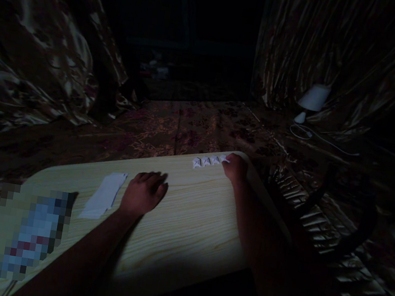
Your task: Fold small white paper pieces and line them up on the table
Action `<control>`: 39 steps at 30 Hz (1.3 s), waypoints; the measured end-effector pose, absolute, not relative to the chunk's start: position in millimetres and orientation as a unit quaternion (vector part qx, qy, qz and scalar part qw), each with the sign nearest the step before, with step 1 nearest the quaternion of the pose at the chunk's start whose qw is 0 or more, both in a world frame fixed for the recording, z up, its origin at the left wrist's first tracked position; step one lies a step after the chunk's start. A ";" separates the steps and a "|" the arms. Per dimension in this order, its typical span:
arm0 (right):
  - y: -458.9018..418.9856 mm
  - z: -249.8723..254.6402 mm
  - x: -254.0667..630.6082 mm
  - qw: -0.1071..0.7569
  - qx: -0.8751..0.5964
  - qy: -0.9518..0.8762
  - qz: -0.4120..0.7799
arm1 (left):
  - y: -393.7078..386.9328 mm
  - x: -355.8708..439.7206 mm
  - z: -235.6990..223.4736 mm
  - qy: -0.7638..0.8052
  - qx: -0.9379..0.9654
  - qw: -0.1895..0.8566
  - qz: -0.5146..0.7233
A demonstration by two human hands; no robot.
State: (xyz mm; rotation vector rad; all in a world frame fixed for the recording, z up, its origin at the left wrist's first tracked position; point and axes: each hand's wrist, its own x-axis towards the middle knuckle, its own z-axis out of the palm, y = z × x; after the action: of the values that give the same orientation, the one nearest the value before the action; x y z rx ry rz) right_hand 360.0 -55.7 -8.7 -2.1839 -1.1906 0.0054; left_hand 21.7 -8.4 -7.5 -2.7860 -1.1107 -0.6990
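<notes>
White paper piece, apparently under right hand point(235, 168)

The bare left hand point(143, 193) and bare right hand point(235, 168), both with rounded knuckles and tapering fingers, join uncovered forearms point(92, 246) that broaden toward the elbows, where deep shadow hides any clothing.

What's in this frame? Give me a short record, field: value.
surface: pale wood-grain table
left hand: palm down over the table, nothing seen in it
right hand: fingers at the right end of the row; grip unclear
row: four small folded white papers in view, near the far edge
left of left hand: flat white paper strips, overlapping
near left corner: pixelated item, unreadable
background: white lamp with cord, patterned curtains
light: dim
</notes>
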 end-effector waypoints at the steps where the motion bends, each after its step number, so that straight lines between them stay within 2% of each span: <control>1: -56.2 -7.5 359.4 0.317 -0.833 -0.454 0.002 | -8.2 21.7 -7.7 -0.362 -0.903 0.032 -0.229; 39: -52.7 -7.8 356.1 0.287 -0.839 -0.462 -0.025 | -8.5 22.6 -6.2 -0.351 -0.905 0.043 -0.235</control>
State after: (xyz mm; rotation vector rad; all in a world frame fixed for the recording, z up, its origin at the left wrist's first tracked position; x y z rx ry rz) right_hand 356.1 -52.7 -7.8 -2.2409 -1.2356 -0.0667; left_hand 22.6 -8.5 -6.2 -2.7695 -1.0739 -0.7184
